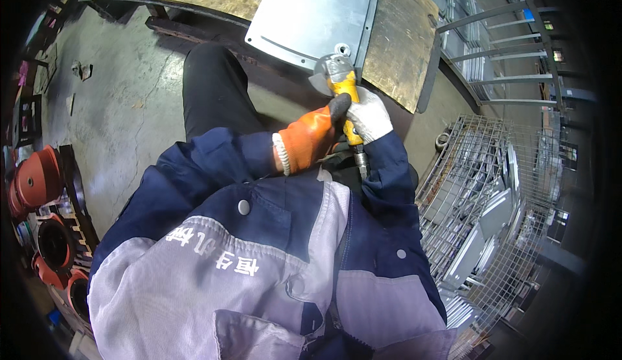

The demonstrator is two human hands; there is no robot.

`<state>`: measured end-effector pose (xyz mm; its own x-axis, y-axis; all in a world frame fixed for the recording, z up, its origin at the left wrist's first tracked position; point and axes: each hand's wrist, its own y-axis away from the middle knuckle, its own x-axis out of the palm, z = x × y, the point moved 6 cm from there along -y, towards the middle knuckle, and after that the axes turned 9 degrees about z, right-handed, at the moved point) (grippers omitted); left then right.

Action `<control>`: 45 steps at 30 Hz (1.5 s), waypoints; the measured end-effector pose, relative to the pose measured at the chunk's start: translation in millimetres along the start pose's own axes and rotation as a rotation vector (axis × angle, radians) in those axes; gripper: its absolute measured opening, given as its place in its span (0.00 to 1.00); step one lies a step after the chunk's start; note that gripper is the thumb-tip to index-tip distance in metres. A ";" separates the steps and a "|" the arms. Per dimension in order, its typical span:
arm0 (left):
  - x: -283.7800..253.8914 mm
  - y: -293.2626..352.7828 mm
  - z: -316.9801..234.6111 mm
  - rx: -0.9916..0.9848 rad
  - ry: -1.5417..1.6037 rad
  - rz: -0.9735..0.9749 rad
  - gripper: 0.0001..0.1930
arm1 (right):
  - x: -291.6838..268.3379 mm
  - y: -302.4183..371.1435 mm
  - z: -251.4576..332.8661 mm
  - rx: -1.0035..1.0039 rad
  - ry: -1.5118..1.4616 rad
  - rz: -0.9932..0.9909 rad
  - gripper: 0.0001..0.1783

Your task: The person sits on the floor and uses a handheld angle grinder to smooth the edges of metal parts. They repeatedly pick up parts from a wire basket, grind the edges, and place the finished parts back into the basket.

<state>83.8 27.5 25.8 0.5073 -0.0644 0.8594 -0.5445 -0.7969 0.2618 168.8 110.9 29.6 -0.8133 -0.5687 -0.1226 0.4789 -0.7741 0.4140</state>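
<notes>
A yellow angle grinder (346,85) with a grey metal head and guard is held in front of my body, its head pointing away from me. My left hand (306,138), in an orange glove with a dark thumb, closes on the grinder's body from the left. Around its other side wraps my right hand (374,115) in a white glove. A metal fitting (361,160) shows at the tool's near end. Just beyond the grinder head lies a flat grey metal panel (311,20) with small holes along its border and a larger round hole near one corner.
The panel rests on a worn wooden-topped table (402,43). To the right stand a wire mesh basket (447,166) of metal plates and a metal rack (499,56). Orange-red round parts (37,177) are stacked at the left. My knee (210,78) is near the table edge.
</notes>
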 end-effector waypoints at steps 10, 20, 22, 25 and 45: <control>9.8 -4.5 -12.5 0.248 -0.554 0.081 0.20 | -15.6 27.1 7.6 -0.084 -0.163 -0.090 0.16; -113.4 87.8 -65.5 0.469 -0.178 -0.439 0.23 | 154.5 -71.5 55.0 -0.154 0.591 0.212 0.16; -124.1 93.0 -64.9 0.480 -0.176 -0.497 0.23 | 156.6 -69.0 57.5 -0.155 0.641 0.102 0.17; -108.2 91.8 -67.2 0.515 -0.824 -0.543 0.26 | 144.8 -62.5 49.5 -0.159 0.642 0.064 0.17; -10.2 3.8 16.9 0.023 -0.158 -0.061 0.13 | 1.5 16.6 -51.4 -0.122 0.193 -0.168 0.21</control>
<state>87.9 14.9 10.6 0.6386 -0.1072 0.7620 -0.4950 -0.8154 0.3001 192.5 82.9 -10.0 -0.8122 -0.4634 -0.3544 0.3887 -0.8829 0.2636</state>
